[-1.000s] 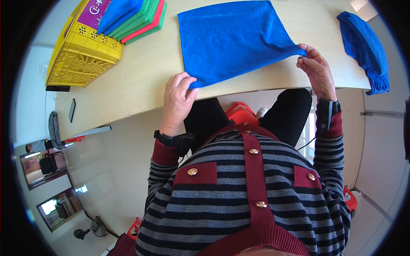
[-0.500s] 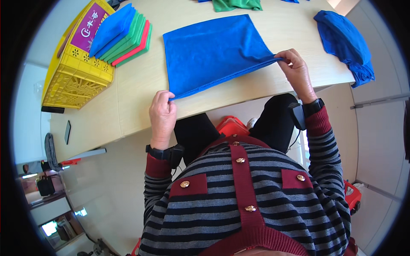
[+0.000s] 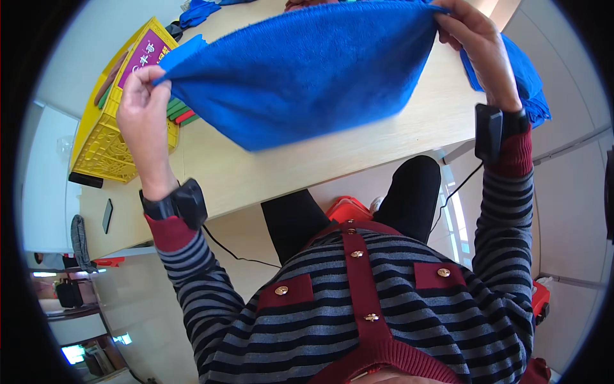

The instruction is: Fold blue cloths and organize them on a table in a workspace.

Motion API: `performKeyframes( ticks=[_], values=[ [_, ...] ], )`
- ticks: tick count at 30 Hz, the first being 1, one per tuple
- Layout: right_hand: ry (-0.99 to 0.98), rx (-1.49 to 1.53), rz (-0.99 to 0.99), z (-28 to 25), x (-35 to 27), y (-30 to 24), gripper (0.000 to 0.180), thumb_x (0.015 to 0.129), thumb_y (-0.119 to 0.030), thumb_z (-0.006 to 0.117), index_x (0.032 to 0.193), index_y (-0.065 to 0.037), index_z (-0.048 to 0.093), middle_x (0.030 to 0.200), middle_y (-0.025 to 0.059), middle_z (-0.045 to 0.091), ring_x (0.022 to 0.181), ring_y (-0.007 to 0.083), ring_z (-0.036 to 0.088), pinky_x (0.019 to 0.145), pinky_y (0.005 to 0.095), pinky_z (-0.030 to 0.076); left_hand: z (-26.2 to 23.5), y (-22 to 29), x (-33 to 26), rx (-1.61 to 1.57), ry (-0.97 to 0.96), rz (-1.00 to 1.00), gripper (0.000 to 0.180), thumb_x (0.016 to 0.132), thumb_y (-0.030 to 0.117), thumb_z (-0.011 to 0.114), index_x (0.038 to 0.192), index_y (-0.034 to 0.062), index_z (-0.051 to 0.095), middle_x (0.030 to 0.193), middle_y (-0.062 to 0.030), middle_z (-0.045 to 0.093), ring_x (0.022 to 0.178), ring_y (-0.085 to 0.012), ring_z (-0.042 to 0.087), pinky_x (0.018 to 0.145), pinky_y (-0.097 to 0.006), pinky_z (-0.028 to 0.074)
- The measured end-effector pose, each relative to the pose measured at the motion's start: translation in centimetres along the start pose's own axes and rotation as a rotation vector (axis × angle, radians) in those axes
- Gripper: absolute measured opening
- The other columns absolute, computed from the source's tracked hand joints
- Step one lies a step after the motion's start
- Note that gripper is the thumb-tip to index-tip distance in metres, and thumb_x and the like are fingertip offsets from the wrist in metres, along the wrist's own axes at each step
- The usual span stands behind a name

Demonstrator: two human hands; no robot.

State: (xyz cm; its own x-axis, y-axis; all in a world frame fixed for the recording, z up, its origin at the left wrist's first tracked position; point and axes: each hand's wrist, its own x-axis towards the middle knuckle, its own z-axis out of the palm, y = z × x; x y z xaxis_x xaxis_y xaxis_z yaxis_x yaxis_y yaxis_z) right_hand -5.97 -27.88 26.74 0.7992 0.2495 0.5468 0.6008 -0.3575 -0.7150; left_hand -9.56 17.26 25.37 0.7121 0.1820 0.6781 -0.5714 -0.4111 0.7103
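A blue towel (image 3: 307,80) hangs stretched between my two hands, raised over the table, its lower edge slightly blurred. My left hand (image 3: 142,105) pinches one upper corner between thumb and fingers. At the opposite upper corner, my right hand (image 3: 476,41) is closed on the cloth in the same way. Behind my left hand and the towel, a stack of folded green and red cloths (image 3: 182,114) shows only in part. Next to my right forearm lies a bunched pile of blue cloth (image 3: 529,83).
A yellow plastic crate (image 3: 102,150) stands at the table's left side. A dark phone (image 3: 107,216) lies near the left edge of the pale wooden table (image 3: 224,182). More blue cloth (image 3: 199,13) lies at the far left. A red stool (image 3: 348,210) shows between my legs.
Both hands have lifted the blue towel off the table and moved upward and apart. It now hangs stretched out, covering much of the folded stack.
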Motion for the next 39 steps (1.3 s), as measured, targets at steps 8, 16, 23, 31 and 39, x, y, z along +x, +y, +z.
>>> performKeyframes(
  ticks=[8,16,23,31,39],
  values=[
    [-0.097,0.004,0.177,-0.3,4.2,1.9,0.011,0.098,-0.007,0.059,0.101,-0.005,0.069,0.081,-0.0019,0.061,0.072,0.0067,0.056,0.065,0.0208,0.047,1.2,-5.9,5.0,0.121,-0.17,-0.056,0.014,0.091,-0.002,0.064,0.104,-0.0009,0.066,0.091,0.0025,0.062,0.083,-0.0032,0.057,0.074,-0.018,0.045],
    [-0.243,0.541,-0.208,-1.4,5.2,5.6,0.012,0.099,-0.008,0.061,0.108,-0.008,0.07,0.087,-0.0011,0.064,0.078,0.0075,0.058,0.067,0.0201,0.046,1.6,-2.9,4.1,0.09,-0.032,0.173,0.007,0.092,-0.002,0.063,0.099,0.002,0.065,0.088,0.0029,0.061,0.078,-0.0044,0.055,0.071,-0.02,0.045],
    [-0.185,-0.045,0.195,5.9,-8.4,10.5,0.012,0.093,-0.001,0.062,0.101,-0.008,0.069,0.105,-0.0014,0.063,0.086,0.0068,0.056,0.073,0.0223,0.047,1.0,-10.2,-11.6,0.421,-0.367,0.098,0.02,0.077,-0.012,0.058,0.09,0.0039,0.059,0.094,-0.0092,0.058,0.089,-0.0265,0.063,0.078,-0.033,0.05],
    [-0.302,-0.234,0.212,7.4,-13.7,10.8,0.011,0.089,0.0,0.061,0.096,-0.006,0.068,0.11,0.0065,0.066,0.099,0.0207,0.064,0.087,0.0318,0.054,1.5,-10.7,-18.7,0.46,-0.47,-0.008,0.022,0.075,-0.015,0.056,0.089,0.0031,0.059,0.099,-0.0099,0.058,0.091,-0.0254,0.063,0.076,-0.032,0.05],
    [-0.449,-0.507,0.11,6.3,-14.7,9.8,0.007,0.092,-0.004,0.062,0.095,-0.004,0.068,0.115,0.0109,0.066,0.108,0.03,0.064,0.094,0.0379,0.054,1.2,-8.8,-19.1,0.534,-0.608,-0.004,0.021,0.073,-0.011,0.061,0.087,0.0044,0.062,0.102,-0.0116,0.061,0.096,-0.0307,0.063,0.079,-0.041,0.052]
  ],
)
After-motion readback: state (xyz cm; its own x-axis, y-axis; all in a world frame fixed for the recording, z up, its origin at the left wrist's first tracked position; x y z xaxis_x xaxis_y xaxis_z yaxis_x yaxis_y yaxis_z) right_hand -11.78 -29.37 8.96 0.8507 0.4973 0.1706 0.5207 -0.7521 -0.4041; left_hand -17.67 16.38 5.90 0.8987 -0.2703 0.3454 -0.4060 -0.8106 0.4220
